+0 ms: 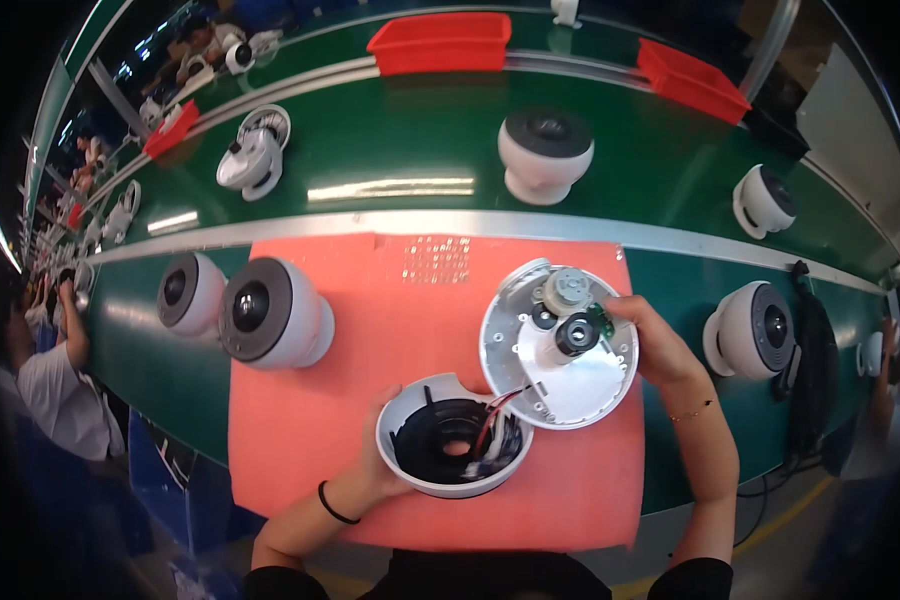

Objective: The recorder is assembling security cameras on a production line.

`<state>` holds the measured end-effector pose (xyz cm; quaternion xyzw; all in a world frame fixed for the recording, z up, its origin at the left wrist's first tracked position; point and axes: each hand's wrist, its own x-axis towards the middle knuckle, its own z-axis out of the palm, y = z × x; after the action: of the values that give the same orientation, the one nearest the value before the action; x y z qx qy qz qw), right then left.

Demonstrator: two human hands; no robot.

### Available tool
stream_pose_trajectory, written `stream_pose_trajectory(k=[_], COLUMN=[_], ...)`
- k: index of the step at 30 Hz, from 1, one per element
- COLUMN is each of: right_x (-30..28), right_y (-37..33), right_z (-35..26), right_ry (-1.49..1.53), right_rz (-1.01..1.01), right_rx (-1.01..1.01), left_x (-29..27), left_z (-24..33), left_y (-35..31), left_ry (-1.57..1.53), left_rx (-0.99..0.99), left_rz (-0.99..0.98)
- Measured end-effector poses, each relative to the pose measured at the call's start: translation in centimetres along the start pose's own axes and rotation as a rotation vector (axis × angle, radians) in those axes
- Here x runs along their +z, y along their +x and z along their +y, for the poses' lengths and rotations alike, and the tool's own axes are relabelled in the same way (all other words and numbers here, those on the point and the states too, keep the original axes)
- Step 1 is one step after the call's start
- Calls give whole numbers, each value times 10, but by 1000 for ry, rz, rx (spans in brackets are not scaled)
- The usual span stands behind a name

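Observation:
My left hand (pixel 378 465) is wrapped round the outer side of a white bowl-shaped housing (pixel 400 470). Its inside is black, with a round hole at the bottom and a bundle of wires along its right side. In my right hand (pixel 660 345) is a round white shell (pixel 590 390), gripped at its right rim with the inner face up. A motor (pixel 570 288), a black round part (pixel 576 334) and a bit of green circuit board show on it. Red and black wires (pixel 505 398) run between the two halves. Both are over a pink mat (pixel 340 420).
Two white, grey-faced ball-shaped devices (pixel 268 312) stand at the mat's left; another (pixel 755 330) stands to its right. Beyond a metal rail (pixel 370 222), a green conveyor (pixel 400 150) carries more devices, one of them opened. Red bins (pixel 438 45) stand at the back. People work far left.

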<state>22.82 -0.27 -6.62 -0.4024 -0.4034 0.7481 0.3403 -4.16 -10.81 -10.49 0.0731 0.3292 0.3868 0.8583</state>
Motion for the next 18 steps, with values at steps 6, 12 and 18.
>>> stream_pose_trajectory(k=[6,12,18], right_x=[-24,51,116], right_y=[2,-27,-63], right_z=[18,5,17], right_ry=[-180,-1037,-1446], right_rz=[60,266,-236], right_rx=[-2,-882,-1122], left_x=[-1,-3,44], left_z=[-4,-19,-26], left_y=[-17,-36,-58], left_ry=[112,75,252], left_rx=[355,491,290], left_rz=[25,42,134])
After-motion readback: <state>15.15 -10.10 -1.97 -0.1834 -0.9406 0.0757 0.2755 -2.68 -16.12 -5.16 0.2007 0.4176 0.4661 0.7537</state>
